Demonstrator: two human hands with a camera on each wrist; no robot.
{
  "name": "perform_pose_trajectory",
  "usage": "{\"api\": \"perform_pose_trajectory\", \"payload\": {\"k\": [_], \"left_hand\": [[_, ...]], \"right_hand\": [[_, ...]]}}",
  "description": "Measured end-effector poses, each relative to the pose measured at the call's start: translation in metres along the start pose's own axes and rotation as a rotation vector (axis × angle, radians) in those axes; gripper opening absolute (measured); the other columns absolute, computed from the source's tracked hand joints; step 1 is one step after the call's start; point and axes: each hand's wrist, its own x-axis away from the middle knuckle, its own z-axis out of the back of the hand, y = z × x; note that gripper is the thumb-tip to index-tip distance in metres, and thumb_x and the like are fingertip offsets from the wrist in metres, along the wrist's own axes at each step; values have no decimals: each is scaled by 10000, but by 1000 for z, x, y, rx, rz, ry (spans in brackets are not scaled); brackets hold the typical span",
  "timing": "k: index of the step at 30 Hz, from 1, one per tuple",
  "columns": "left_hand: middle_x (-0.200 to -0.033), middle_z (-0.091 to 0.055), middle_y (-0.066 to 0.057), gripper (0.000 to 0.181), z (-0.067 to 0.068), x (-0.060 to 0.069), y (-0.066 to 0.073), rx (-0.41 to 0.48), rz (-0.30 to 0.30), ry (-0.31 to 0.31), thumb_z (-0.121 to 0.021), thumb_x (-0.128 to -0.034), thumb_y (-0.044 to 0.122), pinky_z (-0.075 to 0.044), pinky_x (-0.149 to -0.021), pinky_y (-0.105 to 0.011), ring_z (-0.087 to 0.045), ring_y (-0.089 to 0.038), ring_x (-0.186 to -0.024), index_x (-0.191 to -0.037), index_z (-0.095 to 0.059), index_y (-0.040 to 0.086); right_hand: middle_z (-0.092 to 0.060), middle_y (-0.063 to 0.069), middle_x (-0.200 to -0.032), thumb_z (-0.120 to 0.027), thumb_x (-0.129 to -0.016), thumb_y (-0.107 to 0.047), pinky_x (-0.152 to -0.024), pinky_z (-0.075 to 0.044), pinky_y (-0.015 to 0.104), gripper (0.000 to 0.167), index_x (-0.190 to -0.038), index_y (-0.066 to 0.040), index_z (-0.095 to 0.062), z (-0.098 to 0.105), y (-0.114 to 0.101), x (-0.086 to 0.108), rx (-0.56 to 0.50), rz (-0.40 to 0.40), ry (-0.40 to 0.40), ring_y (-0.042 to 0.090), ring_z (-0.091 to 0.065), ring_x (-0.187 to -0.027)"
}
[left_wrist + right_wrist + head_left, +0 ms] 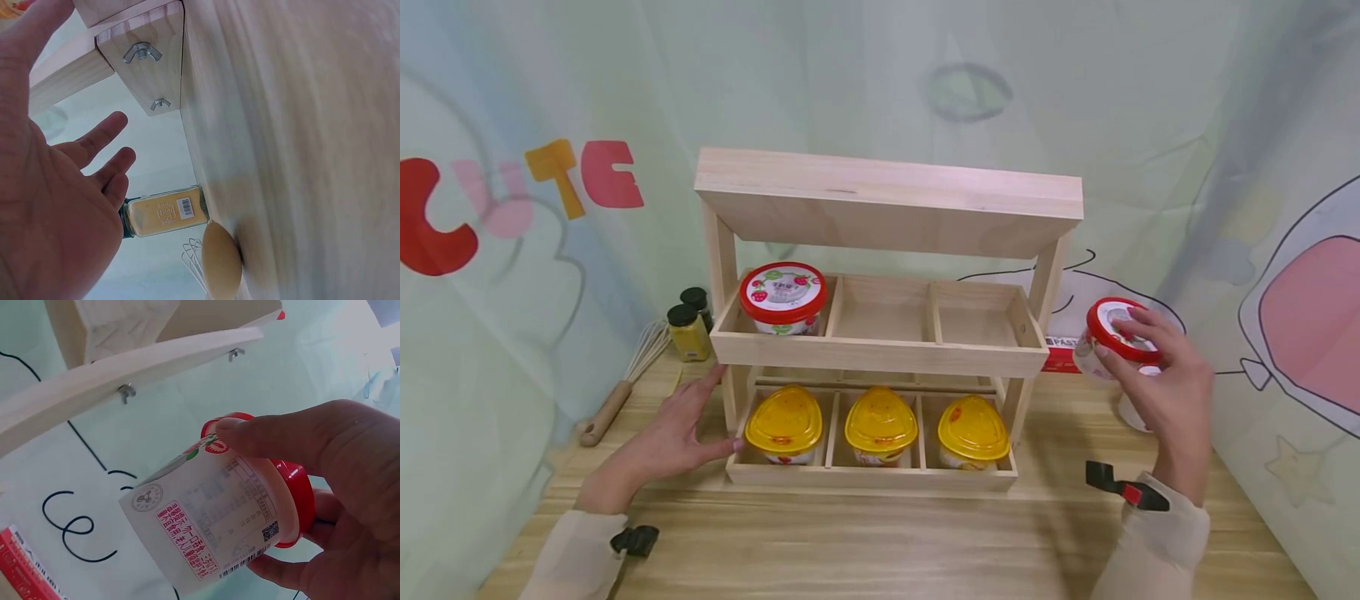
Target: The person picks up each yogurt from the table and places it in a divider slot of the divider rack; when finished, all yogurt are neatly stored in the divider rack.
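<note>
My right hand (pixel 1180 392) holds a paper cup with a red lid (pixel 206 515) in the air, right of a two-tier wooden rack (pixel 880 354). In the right wrist view the thumb and fingers grip it around the lid's rim. Beside the rack's lower left end is my left hand (pixel 673 433), fingers extended and thumb at the lower tray's edge. Another red-lidded cup (pixel 783 292) sits in the upper tray's left compartment; the middle and right ones hold nothing. Below, yellow-lidded cups (pixel 881 421) fill the three front compartments.
Behind my left hand stand two black-capped jars, one with yellow contents (pixel 689 337). A whisk with a wooden handle (pixel 608 412) lies on the tabletop (pixel 850 542). A red box (pixel 1060 360) is behind the rack's right side, and a white round object (pixel 1131 412) is partly hidden by my right hand.
</note>
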Motion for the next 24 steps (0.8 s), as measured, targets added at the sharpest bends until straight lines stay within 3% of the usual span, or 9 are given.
{"api": "perform_pose_trajectory", "payload": {"k": [2, 7, 15, 24], "left_hand": [[-1692, -334, -360, 1206, 0, 0, 0, 0, -1, 1, -876, -845, 428, -294, -1139, -862, -343, -583, -1485, -1723, -130, 71], [-1695, -336, -354, 1211, -1, 0, -1, -2, -10, 6, -877, -844, 428, -305, -1133, -863, -350, -579, -1481, -1727, -124, 86], [-1685, -342, -364, 1206, -1, 0, 0, 1, -2, -1, -874, -846, 433, -297, -1132, -866, -352, -580, -1478, -1724, -129, 74], [-1684, -337, -372, 1201, 0, 0, 1, 0, 4, 1, -873, -846, 421, -290, -1134, -870, -342, -589, -1482, -1721, -127, 73]], "right_hand": [[-496, -111, -1683, -843, -931, -293, -978, -472, 74, 570, -1475, -260, -674, 3, -4, 2, -10, 10, 1, 213, -420, -1577], [-518, -101, -1667, -857, -920, -234, -874, -404, -15, 562, -1457, -254, -690, 9, -14, 6, -62, 38, 18, 188, -418, -1581], [-579, -61, -1613, -867, -888, -94, -909, -474, -4, 547, -1408, -188, -727, 16, -30, 14, -215, 135, 45, 158, -470, -1529], [-609, 5, -1567, -875, -832, 26, -921, -492, 1, 561, -1361, -112, -750, 12, -45, 13, -258, 293, -1, 89, -500, -1438]]}}
